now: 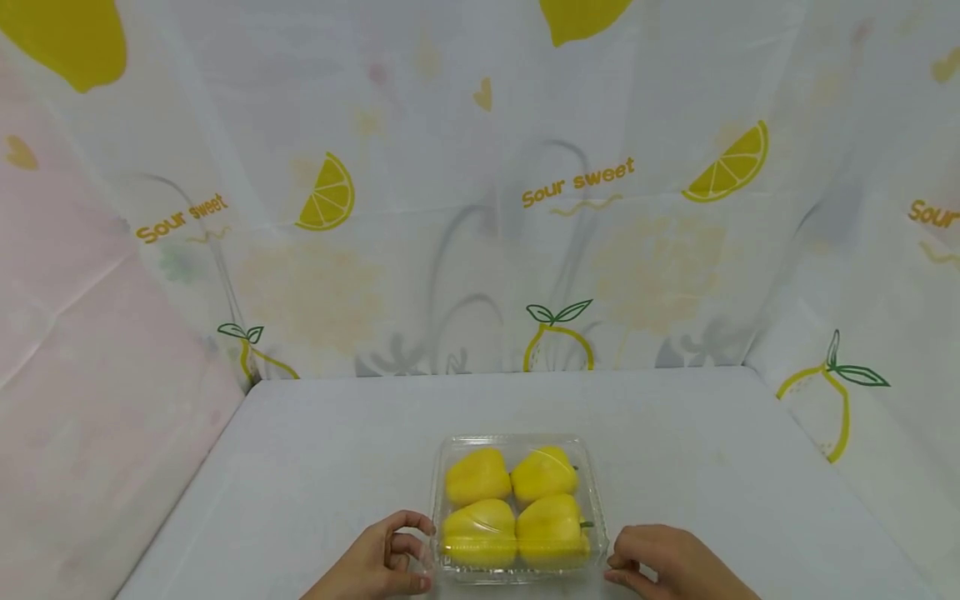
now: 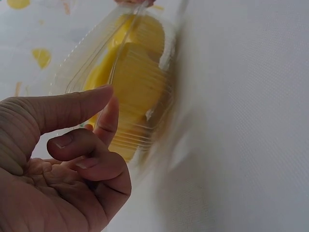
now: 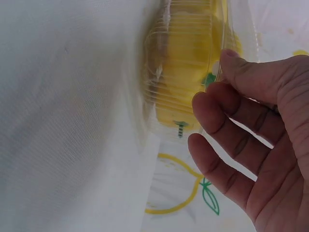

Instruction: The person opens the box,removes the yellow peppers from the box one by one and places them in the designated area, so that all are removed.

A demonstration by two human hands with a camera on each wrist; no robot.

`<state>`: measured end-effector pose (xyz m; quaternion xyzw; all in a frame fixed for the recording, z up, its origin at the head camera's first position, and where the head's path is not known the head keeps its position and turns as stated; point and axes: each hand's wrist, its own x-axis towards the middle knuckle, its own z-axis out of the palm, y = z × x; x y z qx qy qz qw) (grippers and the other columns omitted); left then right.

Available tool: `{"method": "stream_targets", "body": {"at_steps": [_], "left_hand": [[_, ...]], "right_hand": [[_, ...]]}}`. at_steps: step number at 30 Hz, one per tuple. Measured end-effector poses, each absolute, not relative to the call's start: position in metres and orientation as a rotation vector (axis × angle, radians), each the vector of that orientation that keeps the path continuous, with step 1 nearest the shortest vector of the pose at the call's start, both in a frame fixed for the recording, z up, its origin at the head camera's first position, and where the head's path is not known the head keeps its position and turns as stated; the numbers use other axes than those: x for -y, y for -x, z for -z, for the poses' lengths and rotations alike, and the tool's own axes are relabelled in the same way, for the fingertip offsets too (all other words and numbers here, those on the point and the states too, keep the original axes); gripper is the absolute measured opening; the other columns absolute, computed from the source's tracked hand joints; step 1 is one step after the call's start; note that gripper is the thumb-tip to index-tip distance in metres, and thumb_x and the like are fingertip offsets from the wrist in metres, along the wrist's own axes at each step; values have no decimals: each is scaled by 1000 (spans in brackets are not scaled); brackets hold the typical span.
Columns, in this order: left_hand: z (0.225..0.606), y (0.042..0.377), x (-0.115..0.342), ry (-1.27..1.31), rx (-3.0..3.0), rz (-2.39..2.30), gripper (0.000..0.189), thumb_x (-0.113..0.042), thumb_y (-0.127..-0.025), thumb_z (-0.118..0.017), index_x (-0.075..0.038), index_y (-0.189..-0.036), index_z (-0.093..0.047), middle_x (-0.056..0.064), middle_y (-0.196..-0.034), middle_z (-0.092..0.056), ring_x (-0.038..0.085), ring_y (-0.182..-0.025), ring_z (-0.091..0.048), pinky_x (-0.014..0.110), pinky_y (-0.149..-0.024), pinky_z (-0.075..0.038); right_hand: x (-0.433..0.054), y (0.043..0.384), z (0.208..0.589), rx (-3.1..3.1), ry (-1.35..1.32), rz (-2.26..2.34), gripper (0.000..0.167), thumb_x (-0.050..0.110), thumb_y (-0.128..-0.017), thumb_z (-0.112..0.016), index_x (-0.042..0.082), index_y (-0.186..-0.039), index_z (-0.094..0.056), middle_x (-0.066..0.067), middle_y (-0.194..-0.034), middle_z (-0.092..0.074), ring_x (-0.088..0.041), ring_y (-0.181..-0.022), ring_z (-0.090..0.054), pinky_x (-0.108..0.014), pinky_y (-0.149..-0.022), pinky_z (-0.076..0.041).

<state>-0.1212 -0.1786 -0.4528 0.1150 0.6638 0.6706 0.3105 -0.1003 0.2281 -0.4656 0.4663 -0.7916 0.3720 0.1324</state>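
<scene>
While left hand (image 1: 377, 560) pinches clear box (image 1: 525, 575) (other fingers curled), right hand (image 1: 673, 557) pinches opposite side.

- Peppers (image 1: 480, 525): bright yellow; stems (image 1: 587, 524) green.
- Box (image 1: 513, 439): clear, colourless, fine ribs patterning its sides.
- Table (image 1: 337, 450): plain pale grey-white.
- Backdrop (image 1: 420, 133): whitish, pink at left, printed with yellow lemons (image 1: 67, 37), yellow slices (image 1: 330, 198), orange "Sour sweet" lettering (image 1: 579, 181), green-outlined leaves (image 1: 574, 311), pale orange hearts (image 1: 485, 94), peach blotches (image 1: 307, 287).
</scene>
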Motion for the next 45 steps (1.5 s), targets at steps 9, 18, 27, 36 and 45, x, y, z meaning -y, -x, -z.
{"method": "stream_targets", "body": {"at_steps": [9, 18, 27, 36, 45], "left_hand": [[449, 124, 176, -264, -1791, -1734, 49, 8, -81, -75, 5, -123, -49, 7, -88, -67, 5, -55, -44, 17, -56, -46], [447, 122, 175, -247, -1837, -1715, 50, 5, -80, -78, 6, -122, -51, 5, -87, -65, 5, -53, -41, 17, -55, -46], [444, 121, 173, -188, -1884, -1692, 52, 7, -79, -77, 6, -123, -51, 4, -85, -65, 6, -54, -42, 19, -58, -48], [444, 121, 173, -210, -1939, -1672, 51, 4, -79, -79, 5, -122, -53, 4, -84, -64, 7, -55, -43, 17, -53, -42], [447, 117, 174, -215, -1924, -1701, 52, 5, -80, -77, 7, -124, -51, 5, -85, -65, 7, -54, -44, 18, -56, -46]], "right_hand": [[-224, 96, 463, 2287, -1325, -804, 18, 19, -92, -71, 22, -86, -55, 18, -71, -46, 10, -62, -39, -3, -59, -32], [-223, 90, 462, 2388, -1294, -710, 6, 21, -97, -66, 22, -96, -60, 18, -82, -56, 11, -68, -44, -4, -61, -33], [-222, 93, 463, 2336, -1250, -675, 9, 22, -97, -65, 24, -95, -57, 20, -79, -52, 10, -63, -40, -4, -58, -32], [-223, 95, 460, 2359, -1266, -763, 23, 10, -90, -73, 24, -96, -56, 21, -79, -51, 10, -62, -40, -4, -57, -33], [-223, 97, 458, 2353, -1318, -913, 28, 2, -89, -71, 23, -98, -55, 20, -78, -51, 12, -61, -38, -3, -56, -33]]}}
